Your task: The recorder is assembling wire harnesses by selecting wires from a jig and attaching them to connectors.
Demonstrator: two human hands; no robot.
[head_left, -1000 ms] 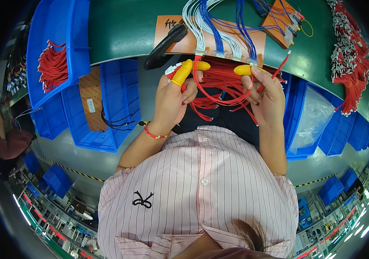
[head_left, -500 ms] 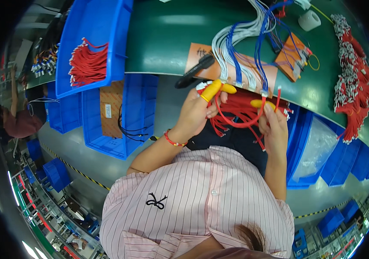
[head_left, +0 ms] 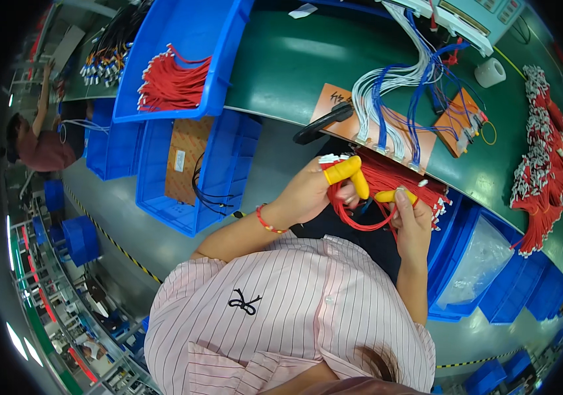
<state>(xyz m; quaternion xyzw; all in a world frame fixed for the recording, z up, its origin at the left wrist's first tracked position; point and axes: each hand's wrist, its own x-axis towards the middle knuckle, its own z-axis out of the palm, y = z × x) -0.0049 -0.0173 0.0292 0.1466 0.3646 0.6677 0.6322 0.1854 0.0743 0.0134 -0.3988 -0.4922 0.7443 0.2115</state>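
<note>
- The long green desk (head_left: 281,59) has a flat orange board (head_left: 329,99) at its edge. Half a second ago, the held bunch of thin red wires (head_left: 344,216) reached a white plug under the blue wires (head_left: 412,112). Now it hangs away from the board, so it looks free.
- A big blue plastic bin (head_left: 225,39) on the desk holds a pile of red wires with white ends (head_left: 176,79).
- The blue plastic bin below (head_left: 245,141) holds brown cardboard (head_left: 186,164) and thin black wires (head_left: 199,181).
- The blue bin at right (head_left: 441,232) holds a clear plastic bag (head_left: 476,263).
- The left hand's (head_left: 314,191) grip pinches the bunch.
- The right hand's (head_left: 412,220) thumb and finger pinch its other side.
- The bunch loops down between both hands.
- Little yellow finger covers (head_left: 342,171) sit on both hands.
</note>
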